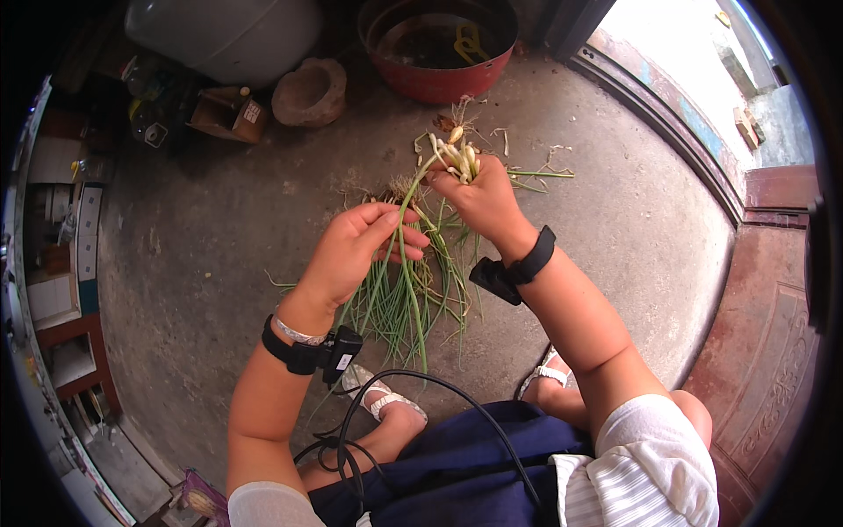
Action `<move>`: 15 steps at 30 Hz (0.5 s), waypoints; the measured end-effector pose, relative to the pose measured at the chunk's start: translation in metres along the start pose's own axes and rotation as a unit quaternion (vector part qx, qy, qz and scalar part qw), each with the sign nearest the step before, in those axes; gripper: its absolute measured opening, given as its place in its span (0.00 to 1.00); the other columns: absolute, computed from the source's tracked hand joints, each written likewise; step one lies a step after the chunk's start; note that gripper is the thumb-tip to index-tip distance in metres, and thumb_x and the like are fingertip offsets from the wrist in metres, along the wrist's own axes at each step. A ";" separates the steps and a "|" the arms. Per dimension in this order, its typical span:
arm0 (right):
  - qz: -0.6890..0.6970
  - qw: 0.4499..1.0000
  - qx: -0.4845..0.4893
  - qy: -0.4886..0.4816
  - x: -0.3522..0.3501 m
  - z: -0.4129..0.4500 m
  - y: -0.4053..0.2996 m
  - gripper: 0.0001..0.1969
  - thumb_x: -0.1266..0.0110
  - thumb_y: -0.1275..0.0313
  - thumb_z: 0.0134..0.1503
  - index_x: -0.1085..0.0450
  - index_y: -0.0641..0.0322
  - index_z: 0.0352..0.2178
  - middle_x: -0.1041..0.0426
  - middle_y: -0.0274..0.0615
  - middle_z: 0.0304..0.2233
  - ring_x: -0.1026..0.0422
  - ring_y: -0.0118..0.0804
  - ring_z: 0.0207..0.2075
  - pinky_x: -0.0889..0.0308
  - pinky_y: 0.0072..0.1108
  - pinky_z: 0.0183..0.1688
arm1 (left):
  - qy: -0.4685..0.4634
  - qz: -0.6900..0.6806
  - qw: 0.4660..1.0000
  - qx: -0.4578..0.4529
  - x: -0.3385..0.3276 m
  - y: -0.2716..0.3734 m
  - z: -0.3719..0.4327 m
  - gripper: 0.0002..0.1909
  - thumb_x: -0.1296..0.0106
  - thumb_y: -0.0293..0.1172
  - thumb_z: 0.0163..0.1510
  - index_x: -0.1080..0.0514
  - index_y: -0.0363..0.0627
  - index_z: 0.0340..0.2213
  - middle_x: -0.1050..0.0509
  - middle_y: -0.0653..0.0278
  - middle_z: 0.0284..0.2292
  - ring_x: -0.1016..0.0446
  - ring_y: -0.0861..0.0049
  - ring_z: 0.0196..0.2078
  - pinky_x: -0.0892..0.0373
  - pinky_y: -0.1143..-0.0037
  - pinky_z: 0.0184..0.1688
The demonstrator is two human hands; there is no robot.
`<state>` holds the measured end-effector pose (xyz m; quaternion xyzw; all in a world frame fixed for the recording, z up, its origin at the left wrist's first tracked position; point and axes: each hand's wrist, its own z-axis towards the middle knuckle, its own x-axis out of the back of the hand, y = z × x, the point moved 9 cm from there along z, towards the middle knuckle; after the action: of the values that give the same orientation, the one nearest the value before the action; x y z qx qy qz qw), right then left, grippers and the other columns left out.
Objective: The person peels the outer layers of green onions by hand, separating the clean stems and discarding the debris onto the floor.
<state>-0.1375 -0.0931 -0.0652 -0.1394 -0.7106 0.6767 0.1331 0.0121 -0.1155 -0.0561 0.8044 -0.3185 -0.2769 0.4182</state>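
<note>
My right hand (pixel 484 188) grips a small bunch of pale scallion bulbs (pixel 466 161), their white ends poking out beyond the thumb. One long green scallion stalk (pixel 409 197) bends from that bunch down to my left hand (pixel 369 244), where thumb and fingers pinch it. Beneath both hands a heap of green scallions (pixel 402 303) lies on the concrete floor, leaves towards me and roots away. Dry skins and root scraps (pixel 454 118) are scattered just past my right hand. A few loose green stalks (pixel 540 174) stick out to its right.
A red basin (pixel 441 82) with a yellow object (pixel 467 43) inside stands ahead. To its left are a stone mortar (pixel 309 92), a cardboard box (pixel 230 115) and a large pale container (pixel 224 33). A black cable (pixel 461 388) loops over my lap. A carved wooden door (pixel 757 395) stands right.
</note>
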 end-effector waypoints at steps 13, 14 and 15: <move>0.072 0.987 -0.027 0.140 0.073 0.019 0.010 0.05 0.47 0.74 0.49 0.28 0.67 0.25 0.32 0.29 0.19 0.38 0.18 0.20 0.42 0.15 0.23 | 0.002 0.005 1.000 0.006 0.005 0.000 -0.006 0.15 0.61 0.34 0.59 0.33 0.33 0.38 0.26 0.56 0.30 0.26 0.76 0.31 0.32 0.80 0.35; 0.086 0.986 -0.032 0.142 0.079 0.020 0.013 0.05 0.48 0.74 0.48 0.28 0.67 0.25 0.32 0.28 0.18 0.40 0.17 0.18 0.45 0.14 0.21 | 0.005 0.008 1.000 0.007 0.006 0.000 -0.006 0.15 0.61 0.34 0.59 0.33 0.33 0.38 0.26 0.56 0.30 0.26 0.76 0.31 0.32 0.80 0.35; 0.086 0.986 -0.032 0.142 0.084 0.021 0.012 0.05 0.48 0.74 0.48 0.28 0.67 0.25 0.32 0.28 0.18 0.40 0.17 0.18 0.45 0.14 0.21 | 0.008 0.012 1.000 0.008 0.007 0.000 -0.007 0.14 0.61 0.34 0.59 0.33 0.33 0.38 0.26 0.56 0.30 0.26 0.76 0.31 0.32 0.79 0.35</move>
<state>-0.2233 -0.0799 -0.0777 -0.2991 -0.6913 0.6354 0.1697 0.0216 -0.1177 -0.0539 0.8060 -0.3270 -0.2634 0.4173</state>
